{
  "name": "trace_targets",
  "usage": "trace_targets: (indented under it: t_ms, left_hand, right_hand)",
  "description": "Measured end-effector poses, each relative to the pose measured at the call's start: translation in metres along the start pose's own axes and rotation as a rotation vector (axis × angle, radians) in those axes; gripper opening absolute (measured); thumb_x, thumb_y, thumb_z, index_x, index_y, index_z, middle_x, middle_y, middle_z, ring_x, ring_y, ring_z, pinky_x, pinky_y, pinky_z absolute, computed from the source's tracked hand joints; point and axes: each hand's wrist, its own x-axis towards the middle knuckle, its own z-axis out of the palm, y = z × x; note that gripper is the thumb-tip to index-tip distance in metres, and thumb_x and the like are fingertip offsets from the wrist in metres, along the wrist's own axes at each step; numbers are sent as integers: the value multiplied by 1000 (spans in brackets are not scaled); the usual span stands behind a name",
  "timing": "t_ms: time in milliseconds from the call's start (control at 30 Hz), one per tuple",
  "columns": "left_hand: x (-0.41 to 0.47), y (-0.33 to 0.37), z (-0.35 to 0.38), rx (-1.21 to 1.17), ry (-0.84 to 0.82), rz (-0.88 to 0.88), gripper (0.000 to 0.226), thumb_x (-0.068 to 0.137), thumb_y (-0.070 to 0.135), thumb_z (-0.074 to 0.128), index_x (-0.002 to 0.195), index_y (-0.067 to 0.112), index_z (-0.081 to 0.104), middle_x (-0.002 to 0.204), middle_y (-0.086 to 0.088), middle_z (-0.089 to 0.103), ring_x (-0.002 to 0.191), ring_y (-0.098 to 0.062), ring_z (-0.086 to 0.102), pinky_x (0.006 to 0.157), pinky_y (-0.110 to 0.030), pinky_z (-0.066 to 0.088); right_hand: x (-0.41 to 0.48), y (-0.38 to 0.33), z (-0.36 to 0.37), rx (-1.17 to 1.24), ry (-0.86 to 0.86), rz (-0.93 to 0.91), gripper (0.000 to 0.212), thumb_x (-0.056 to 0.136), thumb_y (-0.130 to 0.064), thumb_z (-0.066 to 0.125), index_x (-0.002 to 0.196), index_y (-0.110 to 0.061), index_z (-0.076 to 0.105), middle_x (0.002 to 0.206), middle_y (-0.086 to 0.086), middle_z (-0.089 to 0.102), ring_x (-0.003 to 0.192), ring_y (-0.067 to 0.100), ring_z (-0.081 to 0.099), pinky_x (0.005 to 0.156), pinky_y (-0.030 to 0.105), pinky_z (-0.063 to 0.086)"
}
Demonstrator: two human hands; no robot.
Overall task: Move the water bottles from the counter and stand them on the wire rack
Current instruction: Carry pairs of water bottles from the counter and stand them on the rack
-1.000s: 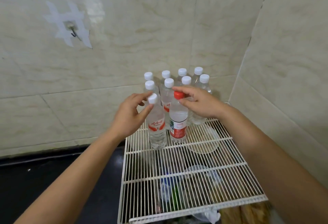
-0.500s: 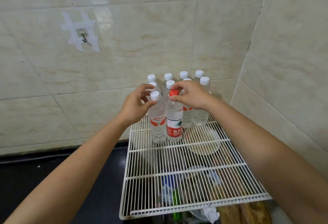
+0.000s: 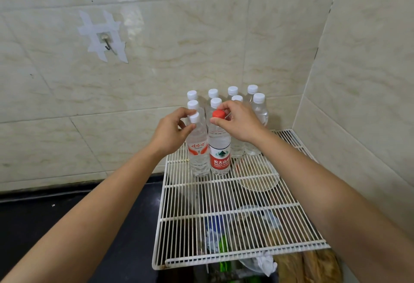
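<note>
From the head camera, the white wire rack (image 3: 235, 213) sits in the wall corner. At the back of the rack stand many clear bottles with white caps (image 3: 259, 112). In front of them, two more bottles stand side by side, touching. The left hand (image 3: 171, 133) has its fingers curled around the neck of the white-capped bottle (image 3: 198, 148). The right hand (image 3: 239, 121) pinches the top of the red-capped bottle (image 3: 220, 150). Both bottles stand upright on the rack.
</note>
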Motion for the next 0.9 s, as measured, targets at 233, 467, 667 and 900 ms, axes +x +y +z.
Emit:
trace_targets:
  t_ms: [233, 467, 667, 900]
  left_hand:
    - [0, 1, -2, -25, 1, -24, 31, 91, 18, 72, 120, 25, 65, 116, 9, 64, 74, -3, 58, 71, -15, 46]
    - [-8, 4, 3, -77, 14, -79, 39, 93, 17, 69, 130, 26, 61, 129, 6, 63, 64, -1, 54, 64, -6, 47]
    - [-25, 14, -27, 112, 13, -88, 68, 94, 37, 66, 153, 33, 32, 146, 1, 51, 108, -14, 61, 92, -41, 54]
    - [-112, 3, -57, 696, 242, -131, 55, 104, 48, 39, 149, 17, 43, 158, -19, 36, 139, -42, 40, 109, -56, 36]
  right_hand:
    - [-5, -5, 9, -13, 56, 65, 44, 89, -50, 71, 119, -20, 63, 103, -11, 62, 97, 11, 60, 82, 28, 48]
    - [-14, -12, 7, -14, 89, 96, 45, 89, -52, 71, 119, -22, 59, 96, -14, 59, 95, 12, 60, 78, 28, 46]
    - [-24, -16, -5, -238, 94, 48, 80, 90, -71, 54, 147, -20, 35, 148, 6, 46, 131, 28, 51, 94, 44, 49]
    - [-58, -29, 35, -329, 285, -306, 73, 98, -62, 40, 158, -22, 31, 164, 16, 25, 153, 35, 18, 124, 52, 17]
